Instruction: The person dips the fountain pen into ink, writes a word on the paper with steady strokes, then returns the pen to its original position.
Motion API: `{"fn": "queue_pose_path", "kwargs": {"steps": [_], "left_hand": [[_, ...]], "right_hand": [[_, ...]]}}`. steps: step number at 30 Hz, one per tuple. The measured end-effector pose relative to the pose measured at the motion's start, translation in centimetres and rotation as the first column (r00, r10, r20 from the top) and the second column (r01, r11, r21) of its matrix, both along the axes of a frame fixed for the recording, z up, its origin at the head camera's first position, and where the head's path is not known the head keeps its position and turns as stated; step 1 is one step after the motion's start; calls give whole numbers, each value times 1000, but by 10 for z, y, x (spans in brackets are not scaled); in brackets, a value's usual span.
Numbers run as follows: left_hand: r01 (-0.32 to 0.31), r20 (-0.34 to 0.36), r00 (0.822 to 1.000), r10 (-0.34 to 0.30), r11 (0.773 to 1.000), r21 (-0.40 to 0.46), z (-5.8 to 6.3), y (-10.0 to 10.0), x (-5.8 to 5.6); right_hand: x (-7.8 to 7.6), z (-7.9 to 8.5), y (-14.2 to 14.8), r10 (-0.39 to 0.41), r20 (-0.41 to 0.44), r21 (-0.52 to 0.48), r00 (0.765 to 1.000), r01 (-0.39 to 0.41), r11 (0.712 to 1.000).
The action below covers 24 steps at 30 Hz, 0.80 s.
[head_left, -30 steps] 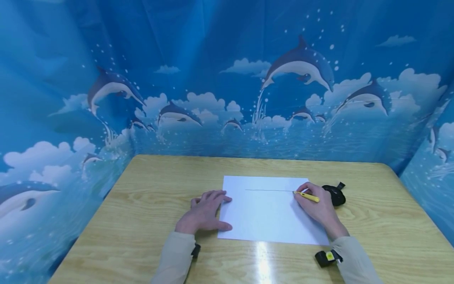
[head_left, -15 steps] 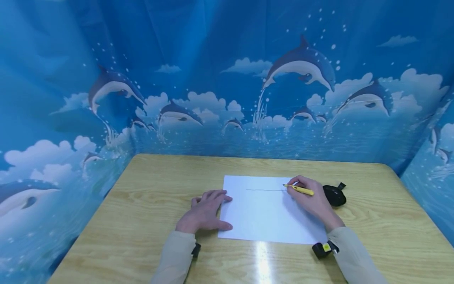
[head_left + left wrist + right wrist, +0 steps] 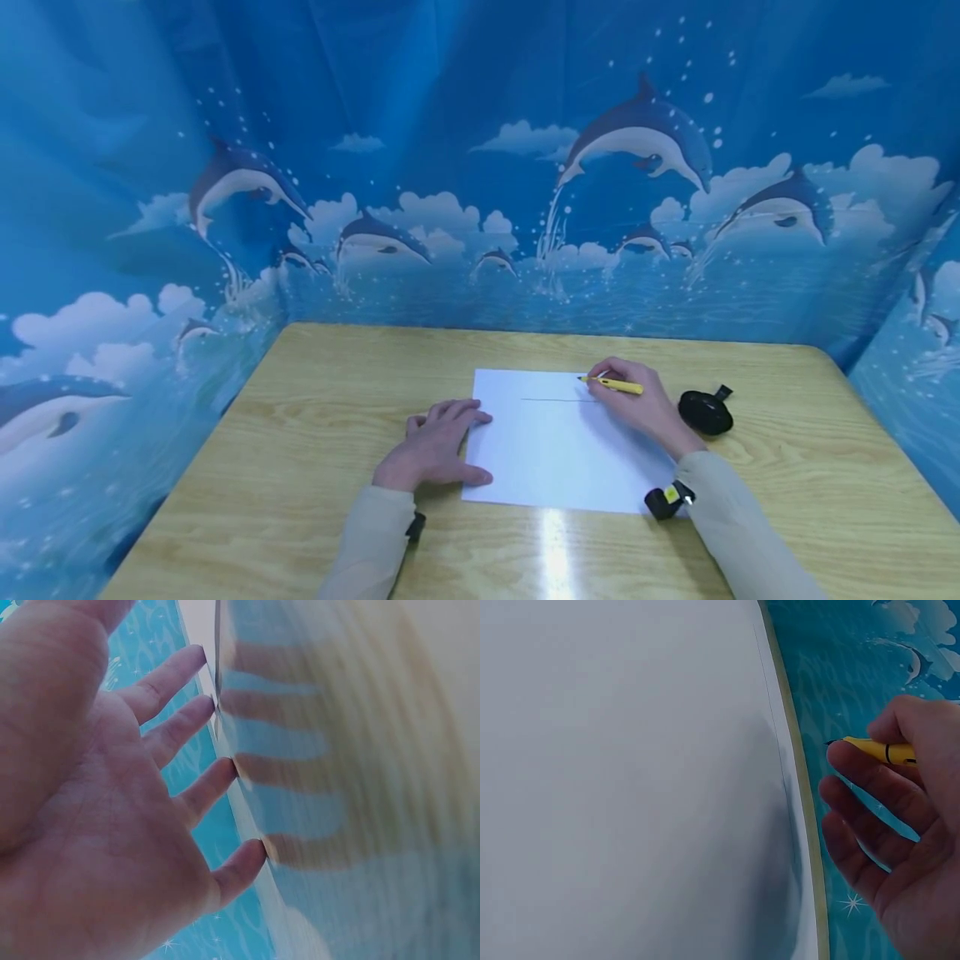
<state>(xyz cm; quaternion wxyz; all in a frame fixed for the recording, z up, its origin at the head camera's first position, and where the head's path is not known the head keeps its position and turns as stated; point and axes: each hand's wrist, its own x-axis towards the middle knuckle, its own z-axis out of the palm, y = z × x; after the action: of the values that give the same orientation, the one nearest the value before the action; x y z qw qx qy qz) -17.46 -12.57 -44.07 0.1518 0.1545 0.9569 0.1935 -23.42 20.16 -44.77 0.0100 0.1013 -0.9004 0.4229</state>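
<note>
A white sheet of paper [image 3: 540, 467] lies on the wooden table, with one thin dark line [image 3: 555, 400] drawn across its upper part. My left hand [image 3: 435, 446] rests at the sheet's left edge, fingers spread; in the left wrist view its fingertips [image 3: 251, 851] touch the surface. Over the upper right of the sheet, my right hand [image 3: 637, 404] pinches a yellow pen [image 3: 622, 385] between thumb and fingers. The pen's dark tip points left. In the right wrist view the pen and right hand [image 3: 900, 795] appear raised off the paper. My right hand covers part of the line.
A black rounded object [image 3: 705, 412] with a short tab lies right of the paper. A blue dolphin-print backdrop [image 3: 450, 167] stands behind and beside the table [image 3: 337, 375]. Black wrist devices [image 3: 663, 502] sit at both cuffs.
My right hand has lifted the pen from the line's right end and moved it left and up over the sheet. More of the black object shows. My left hand stays put.
</note>
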Motion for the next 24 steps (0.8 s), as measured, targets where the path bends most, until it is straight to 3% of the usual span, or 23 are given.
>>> {"fn": "queue_pose_path", "kwargs": {"steps": [24], "left_hand": [[3, 3, 1000, -3, 1000, 3, 3, 0, 1]], "right_hand": [[-23, -11, -9, 12, 34, 18, 999, -12, 1000]]}}
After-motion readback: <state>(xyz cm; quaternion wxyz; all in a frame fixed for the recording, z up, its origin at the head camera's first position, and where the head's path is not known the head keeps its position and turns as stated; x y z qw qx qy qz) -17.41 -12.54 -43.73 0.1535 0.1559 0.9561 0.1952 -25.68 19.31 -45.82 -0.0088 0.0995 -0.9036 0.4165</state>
